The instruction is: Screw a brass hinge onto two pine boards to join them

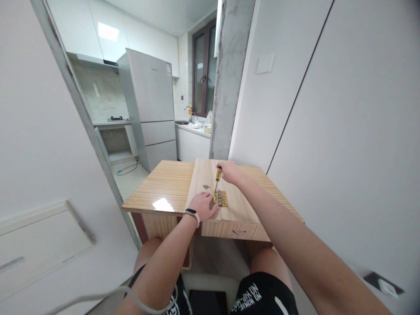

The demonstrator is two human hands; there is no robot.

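Note:
My right hand (229,171) is closed round the yellow handle of a screwdriver (218,175), held upright with a slight tilt. Its shaft points down at the left leaf of a brass-coloured hinge (223,198). The hinge lies unfolded across the seam between two pale wooden boards (204,171). Beside its left edge, my left hand (202,205) rests on the wood, thumb and fingers apart, with the fingertips touching or very near the hinge. A small heap of dark screws (206,187) lies left of the screwdriver. The exact tip contact is too small to make out.
The boards lie on a glossy wooden desk (173,175) with a front drawer (226,230). A grey concrete pillar (229,78) and a white wall (344,144) stand behind and right. Beyond are a fridge (154,96) and a sink counter (193,140). A pale cable (98,294) crosses the lower left.

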